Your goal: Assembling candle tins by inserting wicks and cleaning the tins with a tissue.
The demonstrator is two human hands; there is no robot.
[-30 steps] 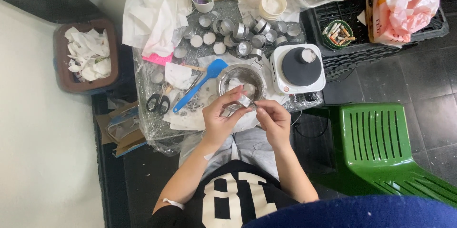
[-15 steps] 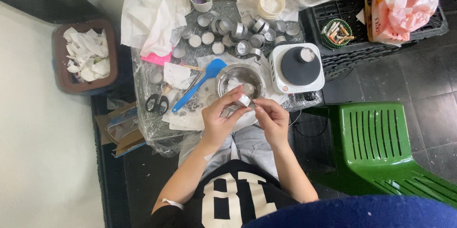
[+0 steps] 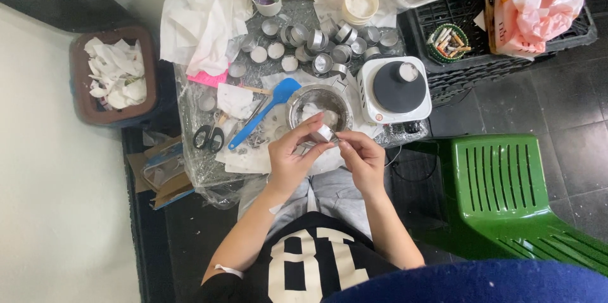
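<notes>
**Both hands on a small tealight cup above the bowl**

Left hand point(image 3: 292, 158) pinches a small metal tealight cup point(image 3: 325, 132) between thumb and fingers, tilted over the rim of the steel bowl point(image 3: 318, 105), probably so contents drop inside. Right hand point(image 3: 362, 158) meets it at the cup's edge, fingertips pinched on something too small to identify. Blue spatula point(image 3: 263, 112) and scissors point(image 3: 209, 136) lie just left of the bowl; hot plate point(image 3: 396, 88) sits just right, all within reach.
</notes>
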